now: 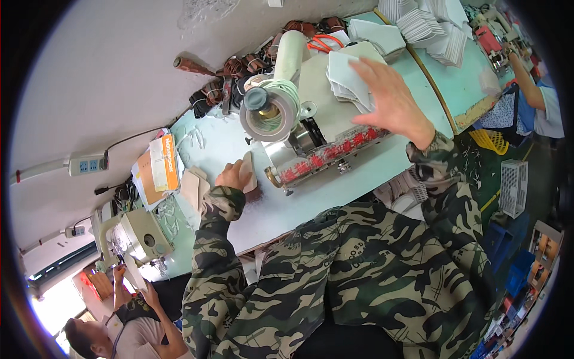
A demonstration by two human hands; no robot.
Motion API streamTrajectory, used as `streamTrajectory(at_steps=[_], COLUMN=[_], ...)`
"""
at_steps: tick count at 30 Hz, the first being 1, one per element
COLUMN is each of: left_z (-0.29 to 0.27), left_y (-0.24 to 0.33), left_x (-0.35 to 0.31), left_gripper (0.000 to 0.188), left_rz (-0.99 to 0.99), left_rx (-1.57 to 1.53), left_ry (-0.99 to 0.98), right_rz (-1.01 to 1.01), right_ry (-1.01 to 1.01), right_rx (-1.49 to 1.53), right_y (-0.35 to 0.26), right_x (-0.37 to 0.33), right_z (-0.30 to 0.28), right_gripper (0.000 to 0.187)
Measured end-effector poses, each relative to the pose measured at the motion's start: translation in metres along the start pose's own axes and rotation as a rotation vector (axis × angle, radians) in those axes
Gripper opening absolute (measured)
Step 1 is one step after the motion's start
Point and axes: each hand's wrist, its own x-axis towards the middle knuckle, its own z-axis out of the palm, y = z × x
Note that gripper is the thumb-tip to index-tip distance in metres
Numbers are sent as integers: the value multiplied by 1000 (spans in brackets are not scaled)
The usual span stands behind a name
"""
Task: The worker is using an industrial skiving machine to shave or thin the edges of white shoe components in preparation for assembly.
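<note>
My left hand (230, 175) rests on the pale green tabletop, left of the machine, with its fingers closed on a small beige flat piece (249, 170) that stands tilted up. My right hand (391, 99) is over the far side of the machine, thumb and fingers spread apart. Its fingertips overlap the edge of a small stack of white cut pieces (347, 75) lying on the machine's beige flat top (317, 84); whether they touch it I cannot tell. The machine (326, 157) has a worn red front bar and a round grey head with a dark knob (256, 99).
Beige cut pieces (191, 190) lie left of my left hand, beside an orange notebook (162, 161). Bundled dark straps (239, 64) and orange-handled scissors (326, 43) lie behind the machine. White stacks (418, 24) stand far right. Co-workers sit at machines on both sides.
</note>
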Motion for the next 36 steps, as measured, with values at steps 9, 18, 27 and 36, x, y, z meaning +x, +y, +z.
streamTrajectory(at_steps=[9,18,27,36], left_z=[-15,-98,-115,14], left_y=[-7,88,114,-48], left_x=[-20,26,50,-1], left_gripper=[24,25,28,23], left_rz=[403,242,446,-60], left_rx=[169,-707,-501,-38], left_ry=[585,-566,-280,31], right_rz=[194,86,17,0], right_ry=[-160,-302,-319,193], right_rx=[-9,627,373,85], right_y=[-6,-81,-68,-22], right_x=[23,2,3,-9], right_z=[22,31,46,-22], right_gripper=[94,59,37,27])
